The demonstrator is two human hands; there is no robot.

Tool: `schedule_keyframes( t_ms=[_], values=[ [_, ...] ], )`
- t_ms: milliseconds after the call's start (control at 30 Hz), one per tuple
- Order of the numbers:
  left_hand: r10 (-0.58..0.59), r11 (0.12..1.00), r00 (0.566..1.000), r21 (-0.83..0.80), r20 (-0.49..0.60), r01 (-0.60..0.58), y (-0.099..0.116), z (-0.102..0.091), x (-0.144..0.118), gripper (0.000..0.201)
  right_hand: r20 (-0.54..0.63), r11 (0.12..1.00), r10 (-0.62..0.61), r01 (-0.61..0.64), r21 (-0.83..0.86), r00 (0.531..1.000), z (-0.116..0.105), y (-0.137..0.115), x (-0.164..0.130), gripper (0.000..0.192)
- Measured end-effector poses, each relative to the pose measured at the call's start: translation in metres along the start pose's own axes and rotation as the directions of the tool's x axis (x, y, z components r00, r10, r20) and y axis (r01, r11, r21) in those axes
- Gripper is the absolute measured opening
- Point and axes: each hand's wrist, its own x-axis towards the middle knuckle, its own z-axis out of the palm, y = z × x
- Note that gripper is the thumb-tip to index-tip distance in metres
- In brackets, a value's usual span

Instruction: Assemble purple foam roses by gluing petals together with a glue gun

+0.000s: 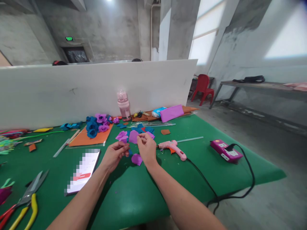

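My left hand (115, 154) pinches the base of a small purple felt flower (122, 136), held just above the green table cover (134, 195). My right hand (146, 147) grips a purple felt petal (133, 136) right beside that flower. A loose purple petal (137, 159) lies on the cover under my hands. Blue and purple felt pieces (144, 129) sit just beyond my fingers. A pink glue gun (172, 148) lies to the right of my right hand, its black cord trailing off the table.
Finished blue and purple flowers (98, 124) rest on an orange sheet (88, 139). A phone (82, 172), scissors (28, 191) and yellow pliers (30, 212) lie at left. A pink bottle (123, 105) stands by the white partition (96, 86). A purple power strip (226, 150) sits at right.
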Motion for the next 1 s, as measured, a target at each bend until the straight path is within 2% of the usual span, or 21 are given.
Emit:
schedule_keyframes(
  t_ms=[233,633,1000],
  values=[
    [-0.01,0.998,1.0,0.067,0.026,0.008,-0.004,0.001,0.001,0.019,0.015,1.0,0.003,-0.003,0.028,1.0,0.001,0.001,-0.002,0.015],
    [0.01,0.981,1.0,0.195,0.009,-0.012,-0.006,0.003,-0.001,0.016,0.03,1.0,0.003,-0.003,-0.004,1.0,0.002,0.002,-0.002,0.014],
    [0.059,0.961,0.998,0.271,-0.008,-0.054,-0.004,0.005,-0.002,0.016,0.092,0.993,0.0,-0.011,0.118,0.996,0.007,0.011,-0.001,0.013]
  ],
)
